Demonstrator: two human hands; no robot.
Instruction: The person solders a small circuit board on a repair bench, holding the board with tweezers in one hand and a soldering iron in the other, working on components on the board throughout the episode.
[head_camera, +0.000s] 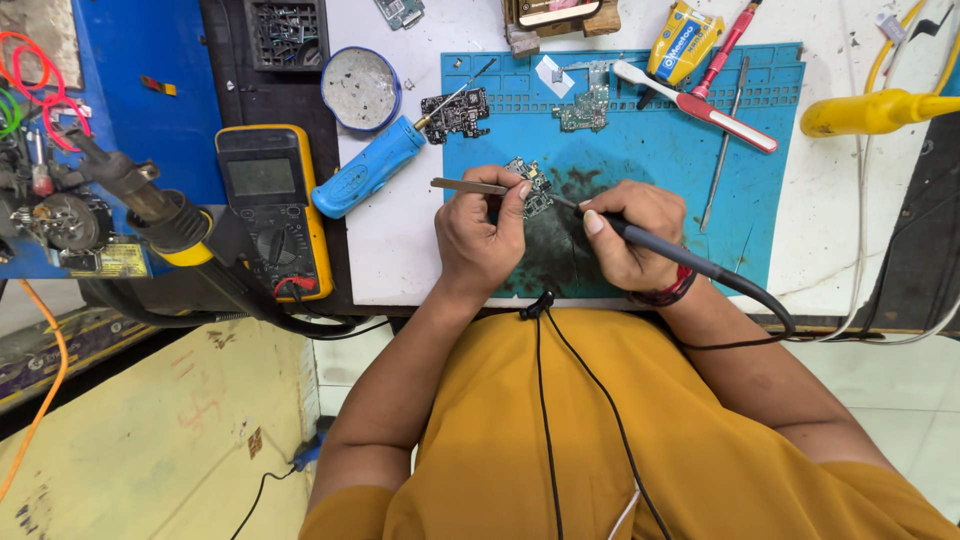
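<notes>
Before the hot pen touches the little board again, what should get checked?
1. Left hand grips the tweezers: ok.
2. Right hand grips the soldering iron: ok.
3. Small circuit board lies on the blue mat: ok.
4. Iron tip exactly on a joint: cannot tell.
5. Iron's cord trails off the table edge, away from the board: ok.
6. Tweezer tips pinning the board: cannot tell.
</notes>
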